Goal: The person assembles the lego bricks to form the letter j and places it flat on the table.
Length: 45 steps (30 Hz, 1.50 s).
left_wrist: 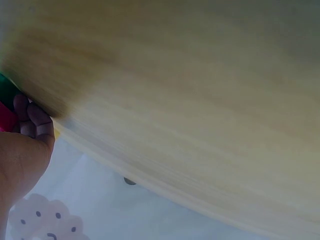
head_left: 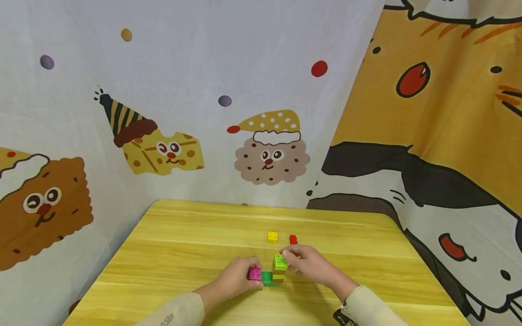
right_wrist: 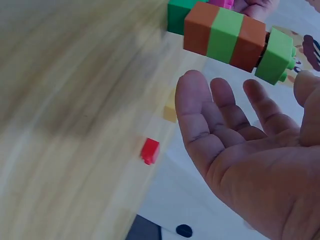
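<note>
A small tower of toy building bricks (head_left: 279, 270) stands on the table, orange and light green layers alternating. Its top light green brick (right_wrist: 276, 55) sits slightly askew, with a gap beneath it. At the tower's foot a dark green brick (head_left: 267, 278) extends left, and a pink brick (head_left: 255, 273) is at its left end. My left hand (head_left: 238, 277) holds the pink brick between thumb and fingers. Beside the tower's top is my right hand (head_left: 307, 263), its fingers loosely bent and apart from the bricks in the right wrist view.
Farther back on the wooden table (head_left: 183, 235) lie a yellow brick (head_left: 272, 237) and a red brick (head_left: 293, 239). A white cloth (head_left: 183, 68) with cartoon prints hangs behind the table, and an orange cartoon print is at the right.
</note>
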Tool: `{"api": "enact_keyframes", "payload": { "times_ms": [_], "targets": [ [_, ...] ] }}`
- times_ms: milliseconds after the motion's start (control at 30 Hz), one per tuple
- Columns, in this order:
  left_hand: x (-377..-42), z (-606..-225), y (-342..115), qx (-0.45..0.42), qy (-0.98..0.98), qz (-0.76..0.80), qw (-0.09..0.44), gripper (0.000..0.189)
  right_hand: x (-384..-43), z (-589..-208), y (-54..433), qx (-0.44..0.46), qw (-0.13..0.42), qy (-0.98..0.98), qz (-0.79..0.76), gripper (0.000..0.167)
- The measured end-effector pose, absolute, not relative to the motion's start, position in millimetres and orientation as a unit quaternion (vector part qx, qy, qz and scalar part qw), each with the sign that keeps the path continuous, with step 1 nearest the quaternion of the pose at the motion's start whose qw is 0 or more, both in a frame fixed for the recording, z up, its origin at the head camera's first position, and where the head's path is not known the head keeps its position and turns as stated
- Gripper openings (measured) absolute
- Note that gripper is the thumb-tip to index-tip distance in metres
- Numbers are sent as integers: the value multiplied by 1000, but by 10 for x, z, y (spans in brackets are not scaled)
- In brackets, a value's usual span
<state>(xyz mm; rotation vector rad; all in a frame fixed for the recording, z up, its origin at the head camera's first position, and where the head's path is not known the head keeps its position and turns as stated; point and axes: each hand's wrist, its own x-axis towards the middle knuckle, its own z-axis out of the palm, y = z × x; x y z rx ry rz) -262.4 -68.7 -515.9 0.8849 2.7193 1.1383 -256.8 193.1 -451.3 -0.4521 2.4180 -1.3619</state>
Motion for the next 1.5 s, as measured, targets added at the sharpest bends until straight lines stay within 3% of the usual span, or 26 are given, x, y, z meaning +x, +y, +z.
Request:
{"api": "enact_keyframes", "payload": {
  "times_ms": [900, 1300, 1500],
  "targets": [
    [-2635, -5187, -685, 289, 879, 378, 29, 34, -2533, -4559, 1925, -164, 133, 838, -503, 36],
    [-2642, -5204, -686, 291, 877, 380, 31, 34, -2537, -4564, 1813, -160, 135, 848, -486, 46],
    [-2650, -5215, -689, 291, 877, 382, 31, 34, -2555, -4546, 1780, -140, 166, 825, -522, 48]
  ]
}}
